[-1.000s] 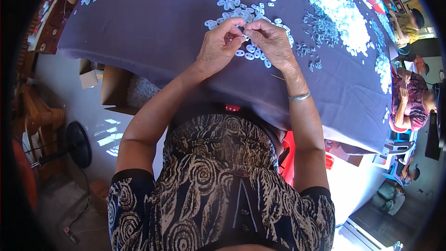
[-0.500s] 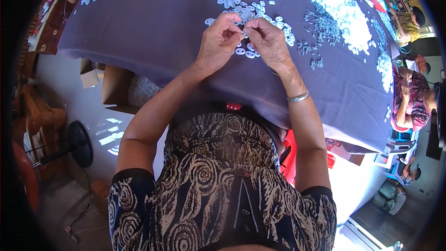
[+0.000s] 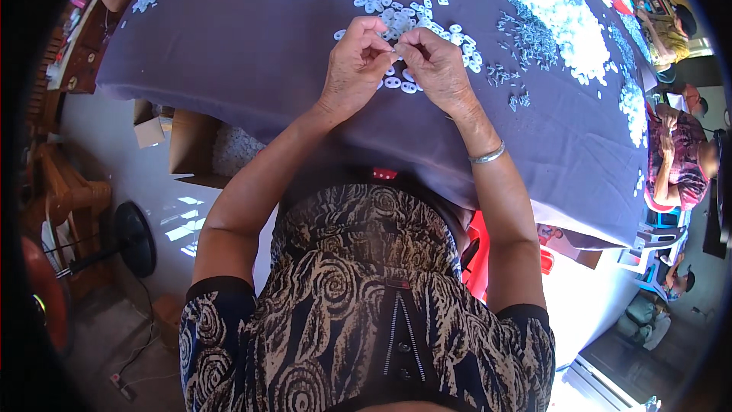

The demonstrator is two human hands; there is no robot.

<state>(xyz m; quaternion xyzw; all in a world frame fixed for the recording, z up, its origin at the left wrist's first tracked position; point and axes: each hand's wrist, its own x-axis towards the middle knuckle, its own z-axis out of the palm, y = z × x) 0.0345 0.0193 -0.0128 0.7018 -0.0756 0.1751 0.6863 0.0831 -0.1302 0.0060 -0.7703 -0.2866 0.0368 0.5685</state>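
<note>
My left hand (image 3: 353, 69) and my right hand (image 3: 436, 69) meet fingertip to fingertip above the near part of the table. Thumb and forefinger are pinched together on each. Whatever lies between them is tiny and mostly covered by the fingers; only a pale speck shows. Just beneath and beyond my hands spread white oval plastic pieces (image 3: 392, 82), each with two dark holes. They run in a loose trail toward the far edge. To the right of my right hand lies a scatter of small grey metal screw-like parts (image 3: 531, 40).
A dark cloth (image 3: 252, 53) covers the table. Beyond the metal parts stretches a big heap of small white pieces (image 3: 560, 19). Below the table at left stand an open cardboard box (image 3: 192, 141) and a black round base (image 3: 136, 238). Other people (image 3: 677, 156) sit at right.
Both hands stay pinched together, shifted very slightly left and up in the picture along with small view movement. The pale speck between the fingertips shows less than before.
</note>
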